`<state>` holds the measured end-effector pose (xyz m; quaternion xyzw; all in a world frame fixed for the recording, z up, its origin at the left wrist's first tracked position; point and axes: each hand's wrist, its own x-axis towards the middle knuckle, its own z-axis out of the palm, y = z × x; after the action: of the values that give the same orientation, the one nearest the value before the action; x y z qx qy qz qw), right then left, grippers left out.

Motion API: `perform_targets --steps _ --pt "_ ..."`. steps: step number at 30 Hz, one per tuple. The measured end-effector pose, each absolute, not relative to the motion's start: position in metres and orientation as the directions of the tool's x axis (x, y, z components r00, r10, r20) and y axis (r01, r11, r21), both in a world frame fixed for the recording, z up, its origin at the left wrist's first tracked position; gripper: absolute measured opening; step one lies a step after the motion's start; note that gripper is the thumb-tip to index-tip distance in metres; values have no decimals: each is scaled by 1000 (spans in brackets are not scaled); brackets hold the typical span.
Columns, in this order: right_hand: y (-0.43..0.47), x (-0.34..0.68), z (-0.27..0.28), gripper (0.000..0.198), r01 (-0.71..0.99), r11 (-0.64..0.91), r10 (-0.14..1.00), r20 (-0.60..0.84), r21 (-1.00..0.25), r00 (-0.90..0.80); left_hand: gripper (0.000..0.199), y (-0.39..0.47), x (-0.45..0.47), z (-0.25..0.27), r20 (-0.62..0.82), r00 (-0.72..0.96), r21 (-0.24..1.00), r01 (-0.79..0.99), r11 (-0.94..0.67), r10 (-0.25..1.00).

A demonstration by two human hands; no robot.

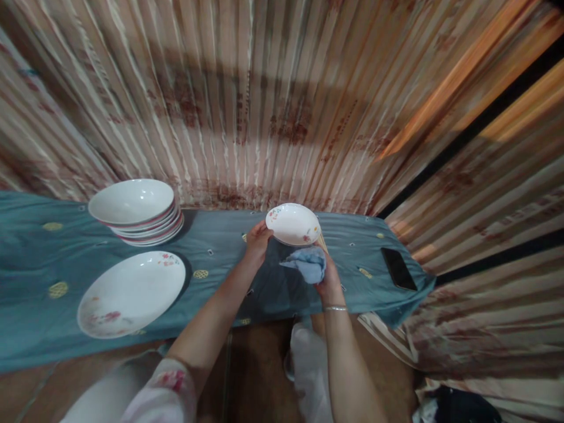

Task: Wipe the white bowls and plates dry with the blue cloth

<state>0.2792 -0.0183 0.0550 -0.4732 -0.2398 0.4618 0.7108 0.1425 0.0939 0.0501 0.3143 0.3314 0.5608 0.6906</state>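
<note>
A small white plate (pixel 291 224) with flower prints near its rim is held up over the table, its face turned toward me. My left hand (pixel 259 239) grips its left edge, fingers partly hidden behind it. Just below the plate, my right hand (pixel 329 275) is closed around a crumpled light blue cloth (pixel 309 264). A silvery bracelet circles that wrist. Whether the right fingers also touch the plate cannot be made out. Behind the cloth, a pale yellowish strip (pixel 322 242) shows beside the plate.
A stack of white bowls and plates (pixel 132 202) stands at the left rear of the table. In front of it lies a large floral oval plate (pixel 132 294). A black phone (pixel 398 269) lies near the right end of the teal tablecloth (pixel 220 235). Pleated curtains (pixel 264 117) hang behind.
</note>
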Motion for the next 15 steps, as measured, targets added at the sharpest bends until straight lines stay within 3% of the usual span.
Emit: perform_targets --steps 8,15 --pt "-10 281 45 42 -372 150 895 -34 -916 445 38 114 152 45 -179 126 812 -540 219 976" --pt "-1 285 33 43 -365 140 893 -42 -920 448 32 133 160 37 -147 96 879 -443 175 984"
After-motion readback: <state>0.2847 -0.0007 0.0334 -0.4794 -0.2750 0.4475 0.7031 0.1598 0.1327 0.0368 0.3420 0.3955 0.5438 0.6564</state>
